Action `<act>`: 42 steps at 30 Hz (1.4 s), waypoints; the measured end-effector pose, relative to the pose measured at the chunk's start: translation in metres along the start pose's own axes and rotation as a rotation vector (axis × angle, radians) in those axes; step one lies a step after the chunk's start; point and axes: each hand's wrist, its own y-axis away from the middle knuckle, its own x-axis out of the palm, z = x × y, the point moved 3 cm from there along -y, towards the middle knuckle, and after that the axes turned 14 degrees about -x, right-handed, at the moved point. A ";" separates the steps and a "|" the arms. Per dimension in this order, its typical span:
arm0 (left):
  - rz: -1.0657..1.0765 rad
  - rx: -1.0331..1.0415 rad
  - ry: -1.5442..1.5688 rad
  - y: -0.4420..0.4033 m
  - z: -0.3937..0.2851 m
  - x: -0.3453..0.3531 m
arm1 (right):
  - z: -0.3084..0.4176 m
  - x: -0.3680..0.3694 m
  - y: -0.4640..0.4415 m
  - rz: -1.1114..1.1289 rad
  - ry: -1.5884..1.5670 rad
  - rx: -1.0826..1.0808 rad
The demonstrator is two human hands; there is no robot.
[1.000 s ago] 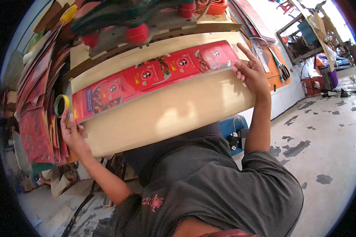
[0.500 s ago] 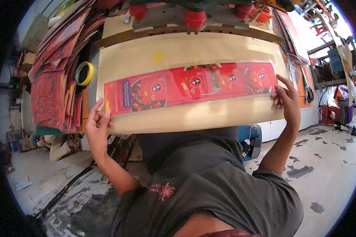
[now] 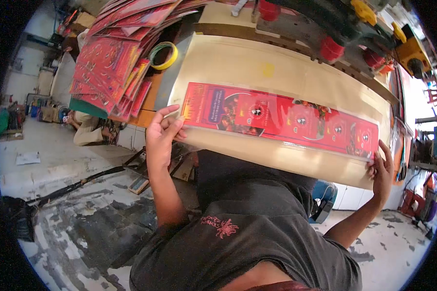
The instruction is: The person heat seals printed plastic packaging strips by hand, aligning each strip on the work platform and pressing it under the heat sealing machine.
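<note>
A long red printed strip [image 3: 286,119] with food pictures and a clear glossy edge lies over a cream sheet [image 3: 238,63] on the bench. At its left end, my left hand [image 3: 163,133] pinches the near corner between thumb and fingers. My right hand [image 3: 382,169] grips the strip's right end near its lower corner, fingers partly hidden by the edge. Beyond the strip, a dark metal bar [image 3: 296,47] runs along the cream sheet.
Stacked red printed sheets [image 3: 109,68] are at the left, beside a yellow tape roll [image 3: 163,56]. A dark machine with red cups [image 3: 331,48] stands behind the bar. Part of another person [image 3: 88,130] shows at far left.
The view has swung, so the strip, tape roll and sheets appear further right and the strip slopes down to the right. Both hands keep to the strip's ends.
</note>
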 end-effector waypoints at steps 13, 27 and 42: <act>0.050 -0.005 -0.067 -0.004 0.001 -0.002 | -0.011 -0.007 -0.004 -0.002 -0.089 -0.010; 0.100 -0.058 -0.132 -0.009 -0.034 0.010 | -0.028 -0.025 -0.003 0.045 -0.165 -0.007; 0.200 0.434 0.096 0.003 -0.072 0.040 | -0.041 -0.034 -0.006 -0.103 -0.239 -0.180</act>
